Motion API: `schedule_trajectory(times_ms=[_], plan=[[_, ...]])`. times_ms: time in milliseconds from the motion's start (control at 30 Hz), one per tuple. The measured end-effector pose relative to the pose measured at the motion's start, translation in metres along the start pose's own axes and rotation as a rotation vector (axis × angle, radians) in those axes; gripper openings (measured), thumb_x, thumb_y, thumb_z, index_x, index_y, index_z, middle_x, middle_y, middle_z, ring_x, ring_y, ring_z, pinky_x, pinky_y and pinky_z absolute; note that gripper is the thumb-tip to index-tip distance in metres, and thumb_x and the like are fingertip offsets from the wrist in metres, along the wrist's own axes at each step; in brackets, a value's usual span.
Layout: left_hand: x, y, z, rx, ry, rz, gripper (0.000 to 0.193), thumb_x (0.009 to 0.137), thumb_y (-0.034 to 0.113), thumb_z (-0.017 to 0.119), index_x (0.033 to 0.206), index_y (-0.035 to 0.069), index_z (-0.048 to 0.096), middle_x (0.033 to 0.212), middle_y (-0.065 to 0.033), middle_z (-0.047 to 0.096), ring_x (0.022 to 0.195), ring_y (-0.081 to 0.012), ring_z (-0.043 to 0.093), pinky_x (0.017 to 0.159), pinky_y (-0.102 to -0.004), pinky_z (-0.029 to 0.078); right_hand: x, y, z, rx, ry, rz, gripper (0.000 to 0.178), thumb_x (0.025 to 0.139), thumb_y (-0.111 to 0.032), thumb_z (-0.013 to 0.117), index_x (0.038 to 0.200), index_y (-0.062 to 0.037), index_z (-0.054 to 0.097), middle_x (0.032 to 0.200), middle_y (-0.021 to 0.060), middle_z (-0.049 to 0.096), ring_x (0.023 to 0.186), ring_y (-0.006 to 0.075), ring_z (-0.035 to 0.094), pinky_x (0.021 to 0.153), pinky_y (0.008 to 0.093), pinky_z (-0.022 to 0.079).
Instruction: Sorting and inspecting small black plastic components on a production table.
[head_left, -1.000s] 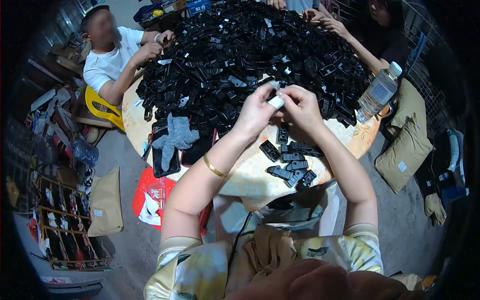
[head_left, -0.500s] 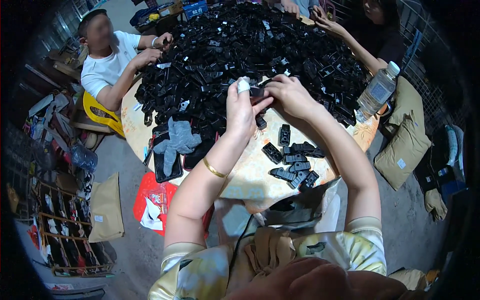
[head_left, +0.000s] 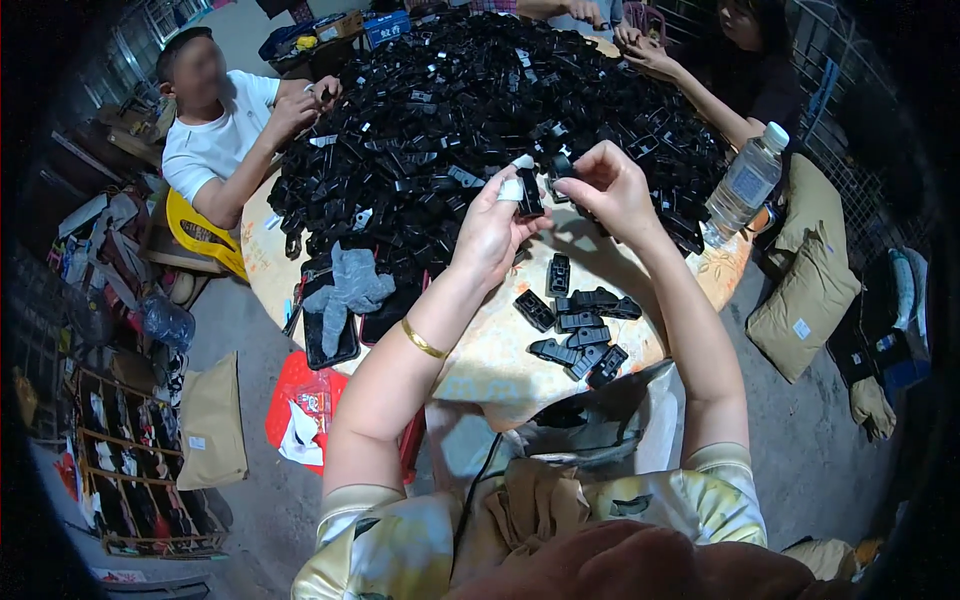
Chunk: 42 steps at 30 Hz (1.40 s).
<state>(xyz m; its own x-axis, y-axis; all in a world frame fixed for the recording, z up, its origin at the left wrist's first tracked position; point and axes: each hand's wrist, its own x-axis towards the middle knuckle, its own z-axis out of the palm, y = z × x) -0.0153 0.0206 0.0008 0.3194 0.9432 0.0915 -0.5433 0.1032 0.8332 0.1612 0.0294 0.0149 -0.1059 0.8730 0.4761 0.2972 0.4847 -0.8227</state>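
My left hand (head_left: pixel 492 232) holds a small black plastic part (head_left: pixel 529 192) with a white piece at its fingertips, just above the table. My right hand (head_left: pixel 607 185) pinches the same part from the right side. Both hands hover at the near edge of a huge heap of black plastic parts (head_left: pixel 450 110) that covers most of the round table (head_left: pixel 490 350). A small cluster of sorted black parts (head_left: pixel 578 325) lies on the bare tabletop below my hands. A gold bangle sits on my left wrist.
A clear water bottle (head_left: pixel 745 185) stands at the table's right edge. A grey glove (head_left: pixel 345 290) lies on a black tray at the left. One person in a white shirt (head_left: pixel 215 140) sits at the left, another person (head_left: pixel 740 70) at the far right. Tan bags and crates surround the table.
My hands, which worked at the heap's edge a second ago, have shifted slightly left and toward the pile; the held part now sits between both hands, with the white piece on the left.
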Motion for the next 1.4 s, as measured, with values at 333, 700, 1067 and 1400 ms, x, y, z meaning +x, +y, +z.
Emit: schedule_trajectory(times_ms=[333,700,1067,1400], plan=[[-0.003,-0.002,0.006,0.137,-0.031,0.044,0.03,0.093,0.007,0.046,0.122,0.001,0.044,0.107,-0.0062,0.053,0.094,-0.012,0.056,0.082,-0.0272,0.052,-0.017,-0.007,0.017,-0.256,0.076,-0.422,0.009,0.079,0.001,0.061,0.087,0.002,0.057,0.087,0.0114,0.059,0.075,0.0168,0.062,0.064,0.0254,0.05],[-0.002,-0.002,0.002,0.332,-0.015,0.126,0.038,0.088,0.005,0.053,0.125,0.005,0.049,0.107,-0.0022,0.056,0.093,-0.0085,0.055,0.081,-0.0238,0.048,-0.018,-0.009,0.016,-0.005,0.016,-0.035,0.031,0.074,-0.001,0.069,0.103,0.0006,0.06,0.095,0.008,0.064,0.083,0.0129,0.062,0.075,0.0264,0.051],[-0.003,-0.005,0.002,0.344,0.031,0.185,0.03,0.089,0.008,0.053,0.117,-0.003,0.048,0.092,-0.0081,0.061,0.079,-0.0106,0.06,0.066,-0.0218,0.051,-0.019,-0.01,0.021,-0.258,0.015,-0.44,0.046,0.068,-0.005,0.073,0.111,-0.0018,0.057,0.093,0.0119,0.064,0.085,0.0206,0.063,0.077,0.0321,0.05],[-0.033,-0.002,0.027,1.364,-0.534,0.354,0.03,0.083,0.017,0.059,0.108,0.002,0.054,0.094,-0.0183,0.061,0.086,-0.0293,0.06,0.078,-0.0359,0.047,-0.002,0.019,-0.023,-0.85,-0.044,-0.28,0.022,0.065,-0.015,0.071,0.084,-0.0044,0.067,0.081,0.0086,0.064,0.084,0.0278,0.055,0.075,0.0389,0.045]])
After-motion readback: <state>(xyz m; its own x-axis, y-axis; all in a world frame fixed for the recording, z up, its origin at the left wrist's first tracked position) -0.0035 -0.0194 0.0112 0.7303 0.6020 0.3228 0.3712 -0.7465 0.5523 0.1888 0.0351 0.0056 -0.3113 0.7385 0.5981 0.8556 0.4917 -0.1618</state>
